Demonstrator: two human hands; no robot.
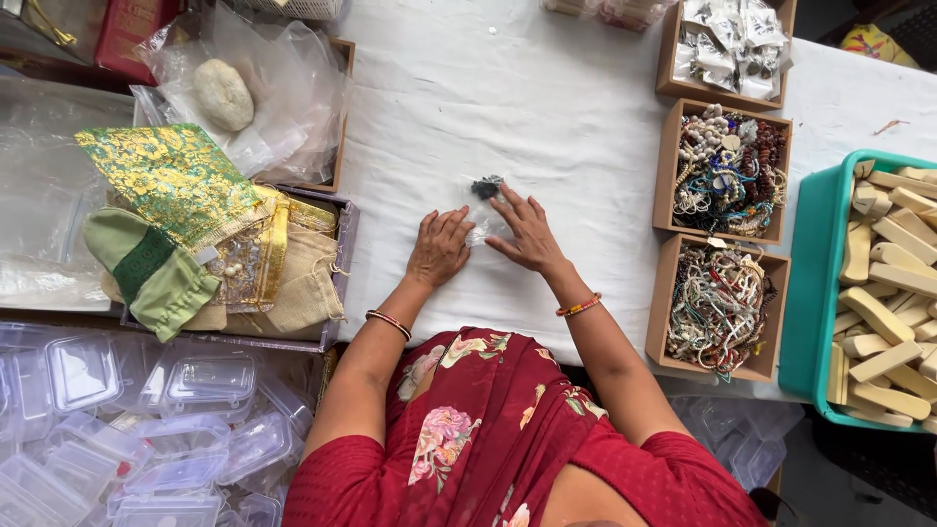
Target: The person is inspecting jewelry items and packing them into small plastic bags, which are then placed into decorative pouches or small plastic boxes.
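At centre frame on the white desk (547, 98), left hand (439, 249) flat, fingers loosely spread, right hand (527, 234) wide, pressing a small clear pouch (485, 210) with dark beads (486, 185), bead boxes (722, 171) right.

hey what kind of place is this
Probably a small craft packing workspace: wooden boxes of bead strings, a teal bin of wooden blocks, stacked clear plastic cases, and fabric pouches around a cloth-covered table.
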